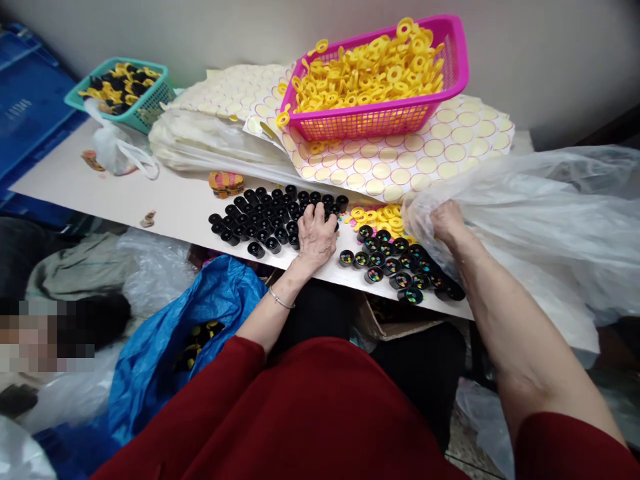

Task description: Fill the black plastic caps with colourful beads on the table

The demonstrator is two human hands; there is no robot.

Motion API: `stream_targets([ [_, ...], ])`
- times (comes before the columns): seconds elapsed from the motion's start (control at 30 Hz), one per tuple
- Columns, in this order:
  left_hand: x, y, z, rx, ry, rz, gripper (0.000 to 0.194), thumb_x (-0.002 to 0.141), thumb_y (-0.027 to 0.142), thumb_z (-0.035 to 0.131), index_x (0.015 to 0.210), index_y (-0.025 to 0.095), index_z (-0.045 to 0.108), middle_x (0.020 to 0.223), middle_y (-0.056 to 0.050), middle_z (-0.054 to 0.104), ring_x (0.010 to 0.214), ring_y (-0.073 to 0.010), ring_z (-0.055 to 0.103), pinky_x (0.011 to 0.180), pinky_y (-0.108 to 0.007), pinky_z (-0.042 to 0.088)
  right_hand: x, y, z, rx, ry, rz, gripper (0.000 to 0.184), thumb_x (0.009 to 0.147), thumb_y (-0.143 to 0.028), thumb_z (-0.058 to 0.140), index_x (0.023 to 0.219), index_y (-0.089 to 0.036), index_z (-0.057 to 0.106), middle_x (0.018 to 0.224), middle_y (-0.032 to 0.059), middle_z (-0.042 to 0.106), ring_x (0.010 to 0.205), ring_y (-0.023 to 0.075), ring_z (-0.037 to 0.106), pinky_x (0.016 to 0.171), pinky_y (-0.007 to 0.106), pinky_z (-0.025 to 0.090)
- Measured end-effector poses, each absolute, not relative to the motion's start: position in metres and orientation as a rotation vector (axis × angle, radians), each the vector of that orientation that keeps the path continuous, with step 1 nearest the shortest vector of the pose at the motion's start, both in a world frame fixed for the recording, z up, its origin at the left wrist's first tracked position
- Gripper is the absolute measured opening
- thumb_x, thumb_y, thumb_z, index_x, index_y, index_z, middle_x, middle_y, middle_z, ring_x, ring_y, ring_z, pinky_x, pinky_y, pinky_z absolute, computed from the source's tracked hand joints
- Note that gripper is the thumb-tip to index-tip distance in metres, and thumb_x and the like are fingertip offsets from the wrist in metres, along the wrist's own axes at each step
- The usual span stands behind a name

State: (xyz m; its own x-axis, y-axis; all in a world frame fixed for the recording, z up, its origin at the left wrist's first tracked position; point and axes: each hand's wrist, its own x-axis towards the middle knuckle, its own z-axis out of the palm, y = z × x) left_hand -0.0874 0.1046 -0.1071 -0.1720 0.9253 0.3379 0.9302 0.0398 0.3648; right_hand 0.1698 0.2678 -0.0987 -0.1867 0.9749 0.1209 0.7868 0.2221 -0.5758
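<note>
My left hand (pixel 317 235) is lowered over the right side of a cluster of small black round caps (pixel 255 220), fingers apart and bent down among them. What lies under its fingertips is hidden. At the right, my right hand (pixel 447 219) is closed on the gathered edge of a clear plastic bag (pixel 530 200); its fingertips are covered by the plastic. Between my arms stand several black caps holding small coloured bits (pixel 375 259). Yellow ring-shaped pieces with tabs (pixel 383 217) lie in a loose heap just behind these caps.
A pink basket (pixel 360 123) full of yellow pieces rests on sheets of round stickers (pixel 345 160). Farther left are a teal basket (pixel 147 110), a small knotted bag (pixel 114 148) and an orange patterned block (pixel 226 183). A blue sack (pixel 200 293) stands below the table, near another person.
</note>
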Motion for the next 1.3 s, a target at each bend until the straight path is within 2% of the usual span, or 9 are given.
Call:
stream_targets([
  [0.13, -0.084, 0.113, -0.104, -2.083, -2.248, -0.744, 0.018, 0.08, 0.013, 0.067, 0.096, 0.019, 0.066, 0.148, -0.016, 0.052, 0.14, -0.0394, 0.039, 0.107, -0.056, 0.038, 0.181, 0.259, -0.095, -1.67, -1.759, 0.862, 0.027, 0.091, -0.028, 0.063, 0.072, -0.009, 0.061, 0.062, 0.0008, 0.058, 0.058, 0.0087, 0.054, 0.064, 0.029, 0.048],
  [0.23, -0.084, 0.109, -0.103, -2.077, -2.186, -0.924, 0.018, 0.078, 0.021, 0.072, 0.095, 0.019, 0.065, 0.144, -0.015, 0.056, 0.139, -0.0388, 0.04, 0.108, -0.054, 0.038, 0.204, 0.248, -0.089, -1.658, -1.577, 0.954, 0.022, 0.081, -0.025, 0.067, 0.066, -0.017, 0.055, 0.053, -0.0003, 0.052, 0.049, 0.0083, 0.047, 0.053, 0.029, 0.042],
  [0.4, -0.069, 0.098, -0.094, -2.162, -1.974, -1.512, 0.025, 0.075, 0.029, 0.074, 0.097, 0.021, 0.066, 0.109, -0.008, 0.071, 0.116, -0.0283, 0.058, 0.105, -0.047, 0.046, 0.231, 0.209, -0.077, -1.226, -1.302, 1.012, 0.029, 0.057, -0.035, 0.083, 0.069, -0.023, 0.06, 0.065, -0.0001, 0.061, 0.055, 0.0114, 0.05, 0.052, 0.029, 0.045],
  [0.5, -0.046, 0.091, -0.085, -2.338, -1.891, -1.812, 0.027, 0.075, 0.026, 0.073, 0.101, 0.021, 0.067, 0.104, -0.006, 0.071, 0.102, -0.0222, 0.064, 0.095, -0.039, 0.052, 0.226, 0.174, -0.067, -1.102, -1.314, 1.029, 0.034, 0.052, -0.037, 0.086, 0.075, -0.023, 0.066, 0.073, -0.0011, 0.064, 0.06, 0.0134, 0.055, 0.055, 0.031, 0.049],
  [0.7, -0.002, 0.079, -0.077, -2.646, -1.771, -2.01, 0.029, 0.077, 0.018, 0.071, 0.106, 0.019, 0.067, 0.104, -0.006, 0.07, 0.1, -0.0198, 0.065, 0.088, -0.034, 0.054, 0.201, 0.12, -0.043, -1.014, -1.539, 0.995, 0.02, 0.064, -0.033, 0.084, 0.077, -0.025, 0.071, 0.079, 0.0002, 0.068, 0.074, 0.017, 0.063, 0.069, 0.033, 0.053],
  [0.83, 0.004, 0.076, -0.083, -2.73, -1.829, -1.953, 0.037, 0.076, 0.023, 0.074, 0.112, 0.02, 0.067, 0.107, -0.006, 0.07, 0.1, -0.0214, 0.065, 0.087, -0.035, 0.054, 0.194, 0.108, -0.03, -0.982, -1.948, 0.798, 0.006, 0.08, -0.031, 0.071, 0.082, -0.025, 0.072, 0.083, 0.0016, 0.069, 0.079, 0.0186, 0.064, 0.077, 0.035, 0.053],
  [0.97, 0.002, 0.073, -0.088, -2.763, -1.809, -1.918, 0.04, 0.075, 0.025, 0.075, 0.114, 0.018, 0.069, 0.107, -0.007, 0.07, 0.101, -0.0233, 0.064, 0.092, -0.038, 0.052, 0.188, 0.102, -0.021, -0.925, -2.351, 0.466, 0.017, 0.092, -0.027, 0.056, 0.087, -0.022, 0.072, 0.09, 0.0066, 0.07, 0.08, 0.0184, 0.062, 0.073, 0.032, 0.051],
  [1.17, 0.004, 0.074, -0.094, -2.778, -1.772, -1.988, 0.039, 0.074, 0.026, 0.077, 0.112, 0.019, 0.07, 0.107, -0.007, 0.07, 0.1, -0.0226, 0.064, 0.093, -0.039, 0.051, 0.178, 0.09, -0.011, -0.855, -2.766, -0.32, 0.027, 0.086, -0.006, 0.047, 0.093, -0.019, 0.071, 0.089, 0.0086, 0.069, 0.081, 0.0215, 0.051, 0.069, 0.033, 0.041],
  [1.3, 0.003, 0.076, -0.097, -2.747, -1.718, -2.149, 0.036, 0.072, 0.025, 0.08, 0.105, 0.017, 0.072, 0.103, -0.007, 0.07, 0.098, -0.022, 0.064, 0.091, -0.038, 0.051, 0.179, 0.094, -0.015, -0.803, -2.636, -0.165, 0.027, 0.088, -0.007, 0.049, 0.092, -0.021, 0.072, 0.09, 0.009, 0.069, 0.079, 0.0209, 0.053, 0.068, 0.034, 0.045],
])
